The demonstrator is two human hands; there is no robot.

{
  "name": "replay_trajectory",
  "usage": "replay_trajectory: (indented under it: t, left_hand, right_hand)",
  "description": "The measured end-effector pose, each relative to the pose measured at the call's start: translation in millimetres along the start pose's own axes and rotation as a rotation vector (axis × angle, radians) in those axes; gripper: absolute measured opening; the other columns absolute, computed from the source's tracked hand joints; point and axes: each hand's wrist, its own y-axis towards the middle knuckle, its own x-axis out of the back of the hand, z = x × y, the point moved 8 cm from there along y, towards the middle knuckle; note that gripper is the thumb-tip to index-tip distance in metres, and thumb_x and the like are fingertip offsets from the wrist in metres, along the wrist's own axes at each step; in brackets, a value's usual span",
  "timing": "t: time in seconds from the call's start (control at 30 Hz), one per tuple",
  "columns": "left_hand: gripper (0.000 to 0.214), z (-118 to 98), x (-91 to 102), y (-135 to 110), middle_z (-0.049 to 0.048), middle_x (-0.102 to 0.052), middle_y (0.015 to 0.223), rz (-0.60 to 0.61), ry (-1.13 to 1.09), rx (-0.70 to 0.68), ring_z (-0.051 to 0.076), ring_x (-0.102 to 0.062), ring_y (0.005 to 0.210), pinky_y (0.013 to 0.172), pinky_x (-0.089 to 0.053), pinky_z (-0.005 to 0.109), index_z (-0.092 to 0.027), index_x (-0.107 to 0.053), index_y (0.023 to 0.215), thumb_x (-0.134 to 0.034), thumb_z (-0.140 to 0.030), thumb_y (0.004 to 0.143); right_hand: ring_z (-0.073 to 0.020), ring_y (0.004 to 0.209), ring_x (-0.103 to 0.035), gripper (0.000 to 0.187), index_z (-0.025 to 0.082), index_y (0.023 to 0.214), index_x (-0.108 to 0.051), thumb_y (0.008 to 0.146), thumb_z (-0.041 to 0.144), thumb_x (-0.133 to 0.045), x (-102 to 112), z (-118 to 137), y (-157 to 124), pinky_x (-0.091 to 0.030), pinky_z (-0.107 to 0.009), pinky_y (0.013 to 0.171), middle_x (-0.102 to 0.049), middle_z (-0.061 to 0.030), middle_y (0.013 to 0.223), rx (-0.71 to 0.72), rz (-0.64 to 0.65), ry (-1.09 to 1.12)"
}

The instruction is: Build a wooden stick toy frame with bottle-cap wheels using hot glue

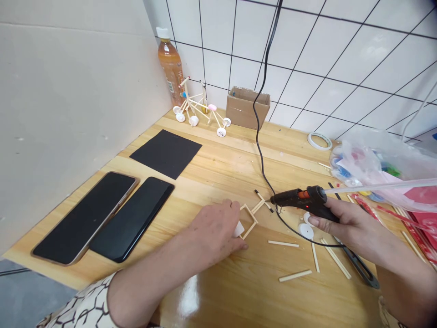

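Note:
My right hand (pixel 358 230) grips a black hot glue gun (pixel 298 199), fingers wrapped round its handle. A small red light shows on its body. Its nozzle points left, at or very near the joint of a small stick frame (pixel 251 214). This frame has a square part and a stem ending in a crosspiece with black tips. My left hand (pixel 215 225) closes on the square's left side, where a white piece (pixel 238 229) partly shows; the fingertips are partly hidden. Below the gun lie white discs (pixel 306 231) and loose wooden sticks (pixel 295 275).
Two phones (pixel 133 218) and a black sheet (pixel 166 153) lie at left. Behind stand a drink bottle (pixel 170 68), a stick model with white wheels (pixel 194 120) and a cardboard box (pixel 248 109). A black cord (pixel 261 155) crosses the table. Tape (pixel 319 141) and plastic bags (pixel 382 159) lie right.

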Motion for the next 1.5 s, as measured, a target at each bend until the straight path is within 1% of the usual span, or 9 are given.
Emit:
replay_trajectory:
  t: [0.17, 0.4, 0.6, 0.73, 0.83, 1.0, 1.17, 1.33, 1.5]
  left_hand:
    - [0.037, 0, 0.3, 1, 0.0043, -0.057, 0.085, -0.004, 0.002, 0.009, 0.022, -0.056, 0.073, 0.062, -0.039, 0.033, -0.019, -0.049, 0.093, -0.062, -0.044, 0.069]
    - [0.039, 0, -0.2, 1, 0.0051, -0.057, 0.086, 0.000, 0.000, 0.005, 0.024, -0.057, 0.076, 0.064, -0.039, 0.033, -0.019, -0.049, 0.095, -0.062, -0.045, 0.069]
    - [0.038, 1, -0.9, 2, 0.0044, -0.058, 0.086, 0.020, -0.007, 0.024, 0.022, -0.057, 0.076, 0.065, -0.040, 0.033, -0.020, -0.050, 0.094, -0.062, -0.045, 0.069]
    - [0.038, 0, 0.0, 2, 0.0050, -0.059, 0.087, 0.030, -0.009, 0.030, 0.022, -0.057, 0.075, 0.065, -0.040, 0.033, -0.019, -0.049, 0.093, -0.062, -0.045, 0.069]
    - [0.037, 0, 0.7, 2, 0.0048, -0.058, 0.086, 0.021, -0.001, 0.029, 0.022, -0.057, 0.074, 0.064, -0.039, 0.033, -0.019, -0.049, 0.093, -0.061, -0.045, 0.069]
    - [0.037, 0, 1.1, 1, 0.0048, -0.059, 0.087, 0.021, 0.001, 0.038, 0.022, -0.057, 0.074, 0.063, -0.040, 0.033, -0.019, -0.050, 0.092, -0.062, -0.045, 0.069]
    - [0.040, -1, 3.4, 2, 0.0047, -0.059, 0.086, 0.015, 0.013, 0.035, 0.024, -0.058, 0.072, 0.060, -0.040, 0.033, -0.019, -0.050, 0.091, -0.065, -0.047, 0.067]
    - [0.039, -2, 6.0, 3, 0.0046, -0.060, 0.086, 0.042, 0.019, 0.050, 0.024, -0.058, 0.074, 0.059, -0.039, 0.033, -0.019, -0.050, 0.089, -0.066, -0.047, 0.067]
    - [0.038, -2, 7.5, 3, 0.0046, -0.060, 0.085, 0.041, 0.019, 0.052, 0.024, -0.059, 0.075, 0.061, -0.039, 0.032, -0.019, -0.051, 0.090, -0.065, -0.047, 0.068]
  right_hand:
    - [-0.0274, 0.092, -0.056, 0.048, 0.021, 0.121, -0.055, 0.080, 0.046, -0.054, -1, -1, 0, -0.045, -0.037, 0.081, -0.065, -0.0031, 0.093, 0.003, 0.001, 0.013]
    - [-0.0270, 0.088, -0.056, 0.047, 0.021, 0.121, -0.055, 0.081, 0.044, -0.054, -2, 2, 0, -0.045, -0.036, 0.076, -0.064, -0.0025, 0.086, -0.002, 0.021, -0.031]
    - [-0.0278, 0.086, -0.058, 0.046, 0.021, 0.117, -0.059, 0.078, 0.045, -0.056, 1, 6, 0, -0.047, -0.036, 0.074, -0.066, -0.0023, 0.084, 0.004, -0.030, -0.030]
    - [-0.0281, 0.090, -0.058, 0.048, 0.022, 0.119, -0.058, 0.078, 0.046, -0.056, 1, 5, 0, -0.047, -0.036, 0.077, -0.067, -0.0023, 0.091, -0.001, -0.034, -0.015]
    - [-0.0281, 0.095, -0.056, 0.049, 0.022, 0.122, -0.056, 0.079, 0.046, -0.055, -2, 6, -1, -0.045, -0.037, 0.081, -0.066, -0.0030, 0.096, 0.005, -0.005, 0.027]
    - [-0.0263, 0.092, -0.059, 0.047, 0.024, 0.120, -0.058, 0.080, 0.046, -0.056, -10, 14, -3, -0.046, -0.036, 0.081, -0.067, -0.0028, 0.095, 0.044, 0.074, 0.082]
    - [-0.0241, 0.090, -0.061, 0.046, 0.027, 0.123, -0.055, 0.081, 0.044, -0.056, -17, 22, -3, -0.048, -0.037, 0.082, -0.068, -0.0024, 0.101, 0.076, 0.079, 0.109]
    - [-0.0247, 0.102, -0.058, 0.046, 0.028, 0.127, -0.052, 0.083, 0.041, -0.055, -22, 23, -3, -0.045, -0.037, 0.089, -0.064, -0.0019, 0.115, 0.084, 0.105, 0.113]
    - [-0.0286, 0.109, -0.055, 0.046, 0.028, 0.127, -0.053, 0.082, 0.041, -0.055, -23, 28, -7, -0.040, -0.042, 0.097, -0.060, -0.0033, 0.124, 0.068, 0.157, 0.171]
